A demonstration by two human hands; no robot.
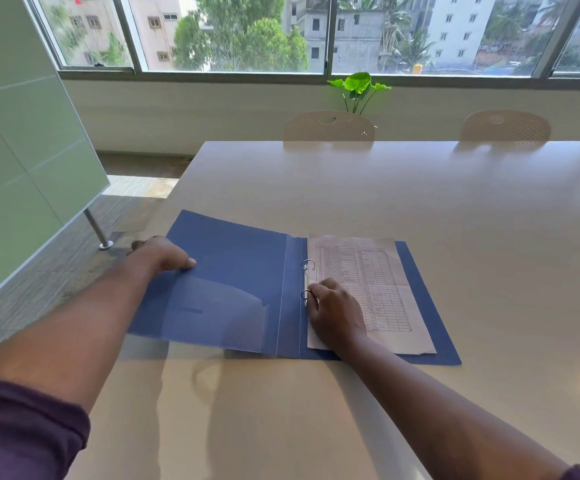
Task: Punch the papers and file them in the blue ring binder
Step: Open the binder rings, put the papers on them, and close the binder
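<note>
The blue ring binder (233, 271) lies open and flat on the white table (368, 188). A pinkish sheet of paper (382, 271) with a printed table lies on its right half, its left edge at the two metal rings (307, 265). My left hand (162, 254) grips the left edge of the open front cover, thumb on top. My right hand (333, 310) rests on the paper's left side, fingers curled and pinching the nearer ring. A clear pocket is on the inside of the left cover. No punch is in view.
Two beige chairs (328, 128) stand at the table's far side, with a green plant (359, 88) behind them under the windows. A frosted glass partition (22, 150) on a metal post stands at the left, past the table's left edge.
</note>
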